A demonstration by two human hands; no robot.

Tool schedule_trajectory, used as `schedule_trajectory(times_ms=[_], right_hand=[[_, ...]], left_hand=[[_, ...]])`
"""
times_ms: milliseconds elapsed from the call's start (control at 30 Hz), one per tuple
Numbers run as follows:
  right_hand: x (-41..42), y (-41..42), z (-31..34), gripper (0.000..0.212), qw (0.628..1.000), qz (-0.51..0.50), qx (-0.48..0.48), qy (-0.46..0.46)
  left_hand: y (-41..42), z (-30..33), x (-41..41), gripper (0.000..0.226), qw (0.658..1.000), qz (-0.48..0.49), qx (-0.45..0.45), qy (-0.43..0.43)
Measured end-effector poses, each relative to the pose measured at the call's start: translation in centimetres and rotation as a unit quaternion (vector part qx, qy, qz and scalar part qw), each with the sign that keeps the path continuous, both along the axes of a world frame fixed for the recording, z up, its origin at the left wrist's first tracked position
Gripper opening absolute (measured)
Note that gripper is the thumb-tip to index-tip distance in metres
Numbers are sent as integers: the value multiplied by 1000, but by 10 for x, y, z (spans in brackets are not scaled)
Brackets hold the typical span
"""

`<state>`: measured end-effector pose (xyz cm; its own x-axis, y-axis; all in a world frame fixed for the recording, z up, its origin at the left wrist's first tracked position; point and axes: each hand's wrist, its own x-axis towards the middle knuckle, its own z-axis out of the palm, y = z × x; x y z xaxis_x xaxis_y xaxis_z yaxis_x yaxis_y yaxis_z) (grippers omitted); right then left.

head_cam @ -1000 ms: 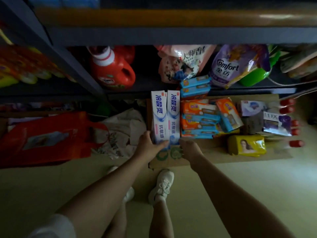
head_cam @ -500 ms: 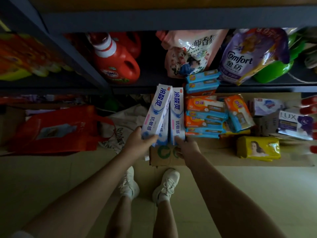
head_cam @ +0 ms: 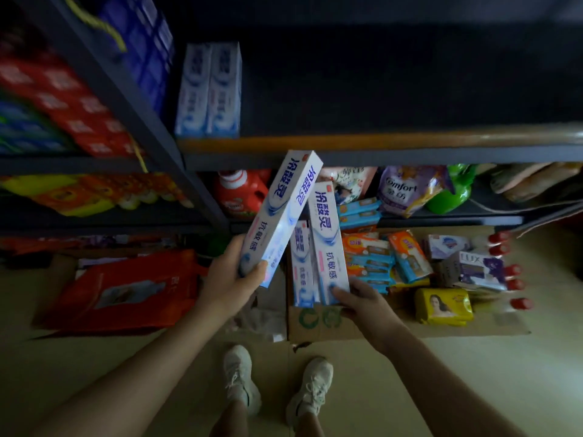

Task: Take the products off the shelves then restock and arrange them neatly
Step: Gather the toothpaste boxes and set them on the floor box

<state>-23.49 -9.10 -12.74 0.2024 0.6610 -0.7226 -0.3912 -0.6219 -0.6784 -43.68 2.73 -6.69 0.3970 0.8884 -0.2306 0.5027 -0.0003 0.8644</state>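
Dim metal shelving (head_cam: 202,184) fills the view. Below its orange-edged shelf (head_cam: 378,141), where two toothpaste boxes (head_cam: 208,89) stand, the left hand (head_cam: 230,279) grips one toothpaste box (head_cam: 280,216) by its lower end; the right hand (head_cam: 362,304) pinches another box (head_cam: 326,241). Both likely light, stiff, crushable card. Small print is unreadable; items left of the shelving blur

five toothpaste boxes (head_cam: 281,212), two hands (head_cam: 232,280), two shoes (head_cam: 240,376)
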Motion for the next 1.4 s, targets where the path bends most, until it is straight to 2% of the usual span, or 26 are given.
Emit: schedule_trajectory(times_ms=[100, 167, 267, 367, 467, 533, 600, 700, 867, 933, 1033, 1100, 1167, 1267, 1333, 1400], right_hand=[[-5, 23, 49, 19, 994, 79, 47, -56], [-12, 30, 70, 13, 990, 113, 52, -65], [-19, 29, 90, 11, 990, 111, 65, -62], [-18, 29, 112, 12, 990, 89, 87, -67], [-10, 48, 130, 15, 988, 57, 112, -90], [-4, 70, 141, 9, 982, 55, 128, -128], [3, 95, 148, 5, 977, 51, 137, -156], [10, 134, 146, 13, 976, 20, 127, -173], [22, 183, 140, 42, 975, -28, 125, -181], [28, 199, 141, 48, 966, -28, 133, -219], [38, 222, 144, 42, 934, 18, 115, -339], [41, 237, 146, 33, 920, 37, 109, -373], [38, 250, 147, 31, 908, 69, 105, -399], [29, 266, 141, 36, 884, 138, 94, -437], [26, 270, 137, 38, 875, 136, 86, -456], [28, 269, 135, 37, 882, 106, 80, -452]], left_hand=[[26, 36, 5, 41, 998, 9, 70, 1], [46, 54, 11, 33, 993, 13, 114, 19], [75, 72, 22, 29, 986, 41, 152, 46], [98, 80, 34, 44, 981, 71, 165, 74], [119, 84, 50, 45, 975, 58, 174, 128], [128, 87, 61, 43, 961, 51, 205, 180], [137, 85, 69, 41, 932, 35, 268, 240], [151, 78, 78, 43, 900, 4, 320, 296], [170, 67, 92, 49, 895, -64, 332, 291], [180, 66, 95, 52, 887, -88, 353, 283], [196, 70, 92, 67, 873, -171, 331, 315], [208, 70, 81, 76, 859, -242, 285, 350], [216, 68, 69, 76, 874, -263, 233, 335], [218, 61, 59, 72, 900, -252, 225, 276], [216, 59, 62, 70, 905, -241, 233, 262], [215, 59, 68, 70, 910, -229, 232, 256]])
